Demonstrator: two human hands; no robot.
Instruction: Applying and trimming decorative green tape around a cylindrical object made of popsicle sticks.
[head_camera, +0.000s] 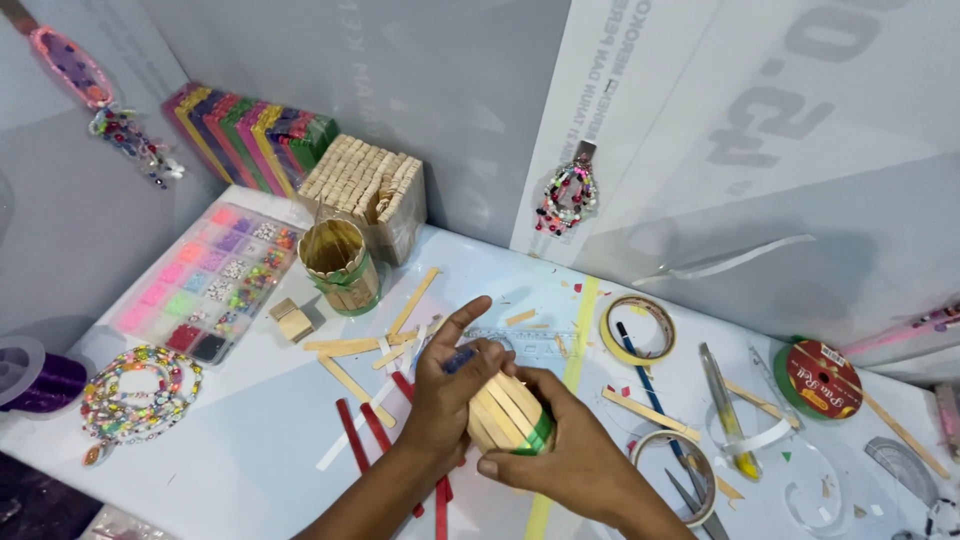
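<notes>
Both my hands hold a small round holder made of wooden craft sticks (508, 414), bound with a green and yellow band near its base. My left hand (450, 385) wraps over its top end, thumb raised, with something small and blue under the fingers. My right hand (565, 450) cups the holder from below and the right. Loose wooden sticks (352, 345) and red sticks (375, 428) lie on the white table (240, 450) just left of my hands.
A finished stick cup (340, 265), a box of wooden pegs (365, 185), coloured stick packs (245, 130) and a bead tray (205, 285) stand at the back left. A bead bracelet (140, 390) lies left. Tape rolls (637, 330), scissors (690, 495) and a red spool (820, 378) lie right.
</notes>
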